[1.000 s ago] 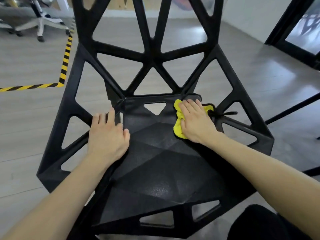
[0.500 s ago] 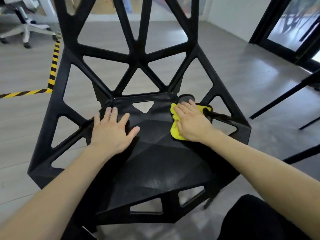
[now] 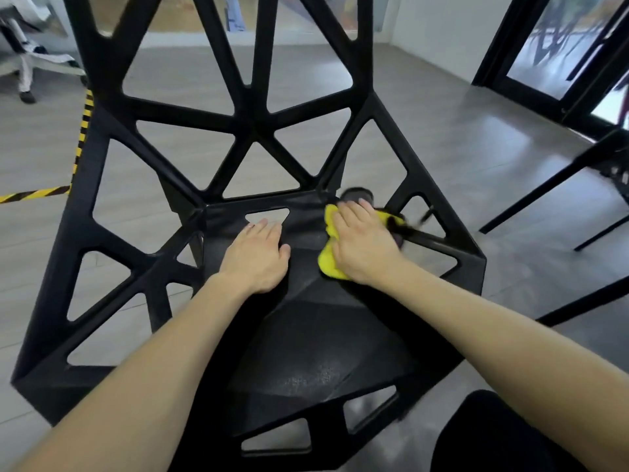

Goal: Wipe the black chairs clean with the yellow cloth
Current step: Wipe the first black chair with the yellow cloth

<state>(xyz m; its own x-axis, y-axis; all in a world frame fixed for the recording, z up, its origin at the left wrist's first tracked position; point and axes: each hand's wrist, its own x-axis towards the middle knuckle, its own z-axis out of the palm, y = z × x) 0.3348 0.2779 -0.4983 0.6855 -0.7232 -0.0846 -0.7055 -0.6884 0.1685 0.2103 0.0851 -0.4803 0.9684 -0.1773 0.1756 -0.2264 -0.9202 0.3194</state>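
We note the grey plank floor (image 3: 442,137) filling the frame, laid with a strip of yellow-and-black hazard tape (image 3: 81,137) at the left that turns a corner and runs off the left edge; dark-framed glass doors (image 3: 544,63) stand at the upper right; the white base of an office chair (image 3: 27,63) shows at the upper left.

The black chair (image 3: 252,120) takes up most of the view; its back and sides are open triangular lattice, its seat a solid faceted panel with a small triangular cut-out near the back; slim black legs of other furniture (image 3: 544,185) cross the floor to the right, apart from the chair.

Both our bare forearms reach in from the bottom edge; a dark rounded shape (image 3: 493,434) sits at the lower right corner, and we cannot tell what it is.

Left hand (image 3: 257,255) lies flat on the seat just below the cut-out, fingers straight and close together, thumb out to the right, holding nothing.

Right hand (image 3: 364,243) presses palm-down on the yellow cloth (image 3: 328,264), fingers extended over it and somewhat blurred; the cloth is bunched on the back right corner of the seat, touching the seat, with yellow showing past the hand on its left side and beyond the fingertips; the two hands are near each other, not touching.
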